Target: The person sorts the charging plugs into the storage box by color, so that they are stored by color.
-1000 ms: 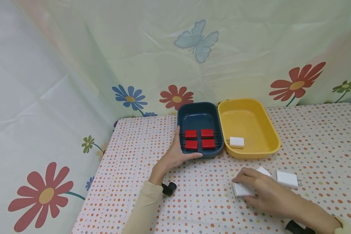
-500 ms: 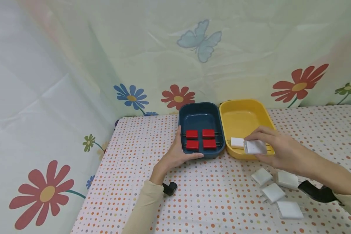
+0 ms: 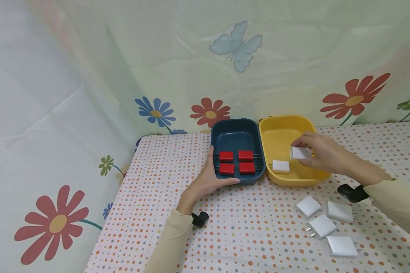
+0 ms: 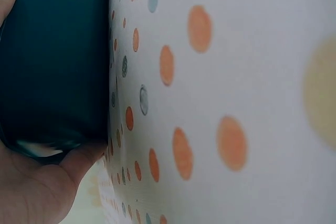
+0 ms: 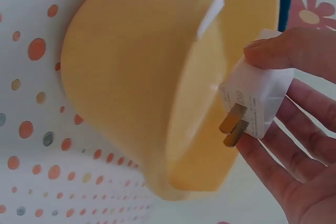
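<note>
In the head view my right hand (image 3: 326, 155) pinches a white plug charger (image 3: 301, 153) over the yellow tray (image 3: 276, 134). Two metal prongs stick out of that charger in the right wrist view, with my thumb on one side and fingers on the other. Another white charger (image 3: 280, 167) lies at the tray's front left. Beside it stands a dark blue tray (image 3: 235, 138) holding several red chargers (image 3: 227, 169) in two rows. My left hand (image 3: 205, 180) rests around this tray's near left corner, its fingers along the left side and thumb along the front.
Several loose white chargers (image 3: 322, 225) lie on the dotted tablecloth (image 3: 259, 235) at the front right, prongs pointing different ways. Behind both trays hangs a flowered curtain (image 3: 177, 68). The trays stand side by side near the table's back edge.
My right hand has picked a white charger off the table and carried it up and forward, over the yellow tray. The left hand stays at the blue tray.
</note>
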`<state>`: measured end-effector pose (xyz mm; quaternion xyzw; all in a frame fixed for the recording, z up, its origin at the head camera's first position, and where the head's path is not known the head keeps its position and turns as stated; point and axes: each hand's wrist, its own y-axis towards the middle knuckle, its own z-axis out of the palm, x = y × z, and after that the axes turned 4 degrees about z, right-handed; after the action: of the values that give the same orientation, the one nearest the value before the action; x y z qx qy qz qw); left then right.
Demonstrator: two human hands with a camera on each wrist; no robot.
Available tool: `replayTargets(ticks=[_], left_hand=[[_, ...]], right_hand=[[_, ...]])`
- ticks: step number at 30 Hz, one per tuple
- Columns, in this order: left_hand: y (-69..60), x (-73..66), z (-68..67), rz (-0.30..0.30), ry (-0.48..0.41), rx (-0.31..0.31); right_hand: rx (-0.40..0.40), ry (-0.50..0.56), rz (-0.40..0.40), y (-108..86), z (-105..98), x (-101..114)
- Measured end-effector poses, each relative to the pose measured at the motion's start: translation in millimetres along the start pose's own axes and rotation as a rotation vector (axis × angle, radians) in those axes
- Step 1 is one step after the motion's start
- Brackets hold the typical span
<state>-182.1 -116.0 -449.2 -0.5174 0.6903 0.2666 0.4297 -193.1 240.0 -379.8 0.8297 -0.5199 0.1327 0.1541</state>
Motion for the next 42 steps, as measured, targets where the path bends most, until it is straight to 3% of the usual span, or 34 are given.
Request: replayTargets(ticks=[5, 17, 24, 42], left_hand=[[1.3, -0.4, 1.2, 0.011, 0.002, 0.01], [-0.9, -0.1, -1.3, -0.007, 0.004, -0.003], [1.5, 1.9, -1.2, 0.018, -0.019, 0.002], [0.2, 0.8, -1.2, 0.029, -0.028, 0.004]], right_hand=[[0.088, 0.014, 0.07, 3.4, 11, -11], [0.198, -0.005, 0.095, 9.4, 26, -18], [0.212, -0.028, 0.063, 6.4, 29, -22], [0.194, -0.024, 0.106, 1.2, 23, -22]])
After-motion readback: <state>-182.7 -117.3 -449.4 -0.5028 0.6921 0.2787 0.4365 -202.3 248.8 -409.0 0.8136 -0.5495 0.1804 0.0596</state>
